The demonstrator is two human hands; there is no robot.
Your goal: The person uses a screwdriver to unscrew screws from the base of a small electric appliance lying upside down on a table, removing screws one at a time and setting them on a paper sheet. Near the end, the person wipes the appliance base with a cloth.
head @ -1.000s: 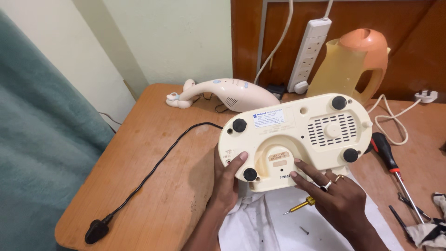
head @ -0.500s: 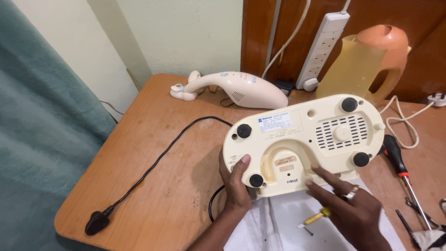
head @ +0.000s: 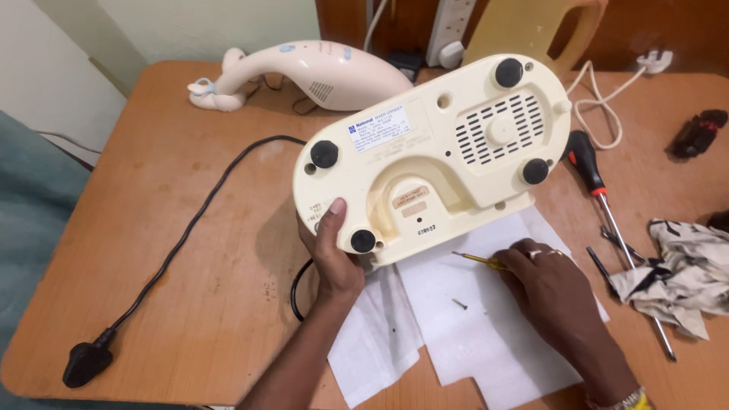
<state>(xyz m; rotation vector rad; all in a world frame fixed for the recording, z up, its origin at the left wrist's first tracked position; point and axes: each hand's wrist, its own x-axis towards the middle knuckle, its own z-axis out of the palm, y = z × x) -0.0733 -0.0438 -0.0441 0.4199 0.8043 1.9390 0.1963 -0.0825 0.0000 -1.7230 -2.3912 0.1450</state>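
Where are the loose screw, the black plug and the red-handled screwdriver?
loose screw (head: 459, 304), head view, on its shaft.
black plug (head: 86, 363), head view, on its body.
red-handled screwdriver (head: 588, 165), head view, on its red and black handle.

Item count, worktable, as we see it from above

We count two hands: left hand (head: 330, 254) and right hand (head: 550, 285). We count one cream appliance base (head: 433, 159), carrying four black feet (head: 324, 154). We count two screwdrivers: one red-and-black (head: 600, 190) and one small yellow (head: 478, 260). We count one loose screw (head: 459, 304). We count two white paper sheets (head: 463, 334). We count one black cord (head: 190, 228) with one plug (head: 86, 363). We count one white hand-held appliance (head: 304, 72), one rag (head: 680, 273), one power strip (head: 449, 26), one white cable (head: 600, 99) and one table (head: 152, 228).
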